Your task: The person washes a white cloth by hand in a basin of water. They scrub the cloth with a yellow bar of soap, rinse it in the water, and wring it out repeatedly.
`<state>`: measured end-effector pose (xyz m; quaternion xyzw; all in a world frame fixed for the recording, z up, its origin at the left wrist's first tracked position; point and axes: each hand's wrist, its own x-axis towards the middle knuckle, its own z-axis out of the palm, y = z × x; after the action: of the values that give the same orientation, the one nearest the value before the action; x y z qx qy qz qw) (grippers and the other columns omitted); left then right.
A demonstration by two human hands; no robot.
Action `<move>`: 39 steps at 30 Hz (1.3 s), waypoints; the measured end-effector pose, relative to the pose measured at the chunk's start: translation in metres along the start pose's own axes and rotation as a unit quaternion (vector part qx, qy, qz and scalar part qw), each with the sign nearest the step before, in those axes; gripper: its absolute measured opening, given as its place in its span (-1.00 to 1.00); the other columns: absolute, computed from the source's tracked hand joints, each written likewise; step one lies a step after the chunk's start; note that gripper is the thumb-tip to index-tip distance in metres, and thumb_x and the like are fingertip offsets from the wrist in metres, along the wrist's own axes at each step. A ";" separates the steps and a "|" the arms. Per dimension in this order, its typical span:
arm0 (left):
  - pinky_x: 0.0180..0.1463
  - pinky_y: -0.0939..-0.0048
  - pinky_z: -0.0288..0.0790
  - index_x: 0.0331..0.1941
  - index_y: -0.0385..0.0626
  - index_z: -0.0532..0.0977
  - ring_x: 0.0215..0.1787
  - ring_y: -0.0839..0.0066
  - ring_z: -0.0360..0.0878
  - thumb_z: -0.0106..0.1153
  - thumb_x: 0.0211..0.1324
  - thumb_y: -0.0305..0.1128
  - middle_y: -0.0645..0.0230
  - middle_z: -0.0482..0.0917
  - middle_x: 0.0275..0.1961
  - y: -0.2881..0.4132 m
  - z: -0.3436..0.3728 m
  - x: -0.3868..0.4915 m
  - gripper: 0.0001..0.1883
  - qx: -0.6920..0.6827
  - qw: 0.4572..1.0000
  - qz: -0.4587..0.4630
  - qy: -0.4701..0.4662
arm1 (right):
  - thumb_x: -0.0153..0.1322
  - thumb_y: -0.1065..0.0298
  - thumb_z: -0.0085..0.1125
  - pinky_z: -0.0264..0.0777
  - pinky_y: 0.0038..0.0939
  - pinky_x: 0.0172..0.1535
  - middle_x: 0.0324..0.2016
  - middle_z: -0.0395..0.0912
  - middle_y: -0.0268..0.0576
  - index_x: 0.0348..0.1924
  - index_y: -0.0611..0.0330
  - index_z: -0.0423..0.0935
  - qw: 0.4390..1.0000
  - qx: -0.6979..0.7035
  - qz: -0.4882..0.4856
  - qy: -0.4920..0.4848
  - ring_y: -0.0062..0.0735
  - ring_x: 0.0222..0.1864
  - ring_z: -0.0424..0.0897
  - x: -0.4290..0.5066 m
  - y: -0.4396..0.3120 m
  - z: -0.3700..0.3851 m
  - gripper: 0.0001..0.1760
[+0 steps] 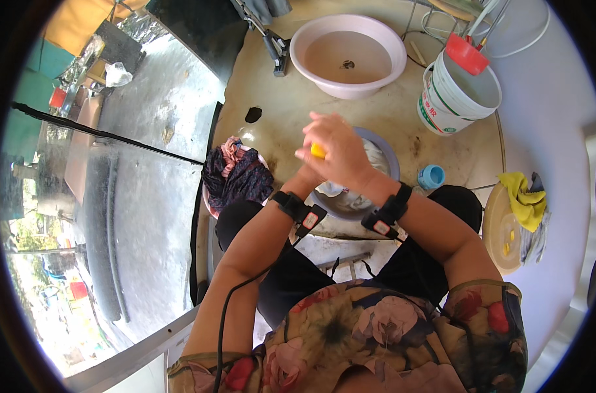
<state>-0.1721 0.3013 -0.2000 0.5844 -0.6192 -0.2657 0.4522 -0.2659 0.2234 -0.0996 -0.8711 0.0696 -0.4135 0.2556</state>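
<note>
My right hand (pixel 341 153) is closed around a small yellow piece (pixel 318 150), which looks like soap and shows between thumb and fingers. Beneath and behind it, my left hand (pixel 311 172) is pressed close and mostly hidden, so its fingers cannot be made out. Both hands are above a grey-blue basin (pixel 395 169) that holds wet white cloth (pixel 374 159). To the left, a pink basin (pixel 207 205) is heaped with dark patterned cloth (pixel 239 177) and a pink garment (pixel 230 156).
A large pale pink basin (pixel 300 64) of cloudy water stands ahead. A white bucket (pixel 445 110) with a red dipper (pixel 466 54) is at the right. Near my right knee are a blue jar (pixel 431 177) and a beige stool (pixel 494 231) with yellow pieces and cloths. Glass panels line the left.
</note>
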 end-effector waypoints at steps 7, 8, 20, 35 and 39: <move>0.43 0.20 0.16 0.33 -0.11 0.23 0.40 0.21 0.25 0.24 0.16 -0.36 0.15 0.31 0.35 0.023 -0.005 -0.001 -0.34 -0.095 0.995 -0.009 0.000 | 0.30 0.26 0.32 0.39 -0.08 0.05 -0.34 0.56 -0.12 -0.34 0.07 0.49 0.996 0.032 0.079 0.010 0.00 -0.18 0.57 -0.005 -0.011 0.006 -0.80; 0.43 0.20 0.17 0.32 -0.11 0.24 0.39 0.20 0.26 0.24 0.15 -0.37 0.15 0.31 0.34 0.026 -0.004 -0.001 -0.35 -0.103 0.995 -0.007 0.004 | 0.30 0.27 0.32 0.39 -0.07 0.06 -0.35 0.55 -0.11 -0.34 0.07 0.48 0.999 0.012 0.049 0.015 0.00 -0.17 0.58 -0.003 -0.007 0.004 -0.81; -0.01 0.29 0.49 -0.11 -0.11 0.53 -0.16 0.21 0.65 0.34 0.04 -0.35 0.18 0.65 -0.19 0.057 -0.014 0.012 -0.69 0.061 0.987 -0.089 0.119 | 0.51 0.20 0.14 0.53 -0.45 -0.06 -0.23 0.60 -0.16 -0.10 0.22 0.44 0.769 0.417 0.482 0.057 -0.40 -0.14 0.67 -0.004 0.075 -0.033 -0.73; 0.09 0.21 0.42 0.04 -0.09 0.49 0.05 0.15 0.54 0.15 0.20 -0.30 0.14 0.57 -0.04 0.045 -0.010 0.006 -0.66 -0.004 1.000 -0.005 0.003 | 0.34 0.13 0.33 0.40 -0.16 0.12 -0.32 0.58 -0.14 -0.31 0.06 0.52 0.979 0.057 -0.007 -0.196 -0.04 -0.19 0.58 -0.019 0.011 -0.017 -0.75; 0.15 0.24 0.40 0.09 -0.14 0.47 0.13 0.22 0.50 0.19 0.17 -0.35 0.15 0.54 0.06 0.033 -0.004 0.007 -0.61 -0.086 0.992 -0.093 -0.012 | 0.35 0.13 0.33 0.42 -0.14 0.10 -0.29 0.59 -0.10 -0.29 0.06 0.53 0.959 0.114 0.240 -0.097 0.00 -0.12 0.58 -0.018 0.008 -0.010 -0.75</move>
<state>-0.1833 0.3015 -0.1685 0.5950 -0.5425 -0.3657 0.4668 -0.2851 0.2187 -0.1108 -0.8301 0.2040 -0.2583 0.4501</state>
